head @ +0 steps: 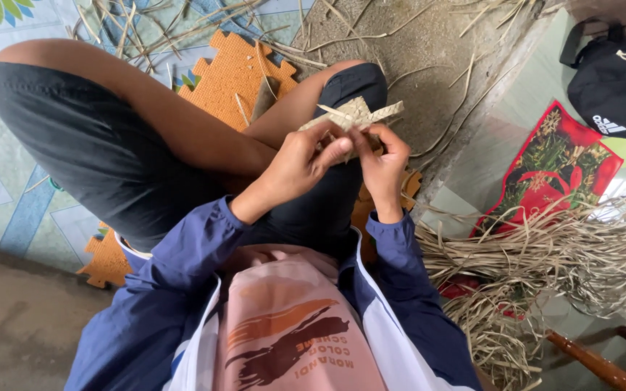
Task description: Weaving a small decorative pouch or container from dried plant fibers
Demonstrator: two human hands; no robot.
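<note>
Both hands meet over the person's crossed legs, pinching one small woven piece of dried leaf strips [353,116] between them. Left hand [302,161] — fingers curled tight, thumb stretched across toward the other hand — grips the piece's lower edge from the near side. Right hand [380,161] closes on it from the opposite side, fingertips bent inward. The piece rises just above the knuckles, pale tan, with short strip ends poking out to the right; its lower half is hidden behind the fingers, so how far the weave runs cannot be told.

Beyond the hands, partly covered by a knee, lies an orange foam mat [233,72] with a jigsaw edge; another bit of it shows well below the left hand, beside the thigh. Loose dried strips [182,25] are scattered on the floor farther out. Well to the right of the right hand sits a thick heap of dried leaf strips [566,250], running out of view at the bottom. It covers part of a red printed bag [556,163]. A black bag [617,83] is cut off by the upper right corner. At the lower right, a brown wooden piece [603,366] shows only in part — what it belongs to is unclear.
</note>
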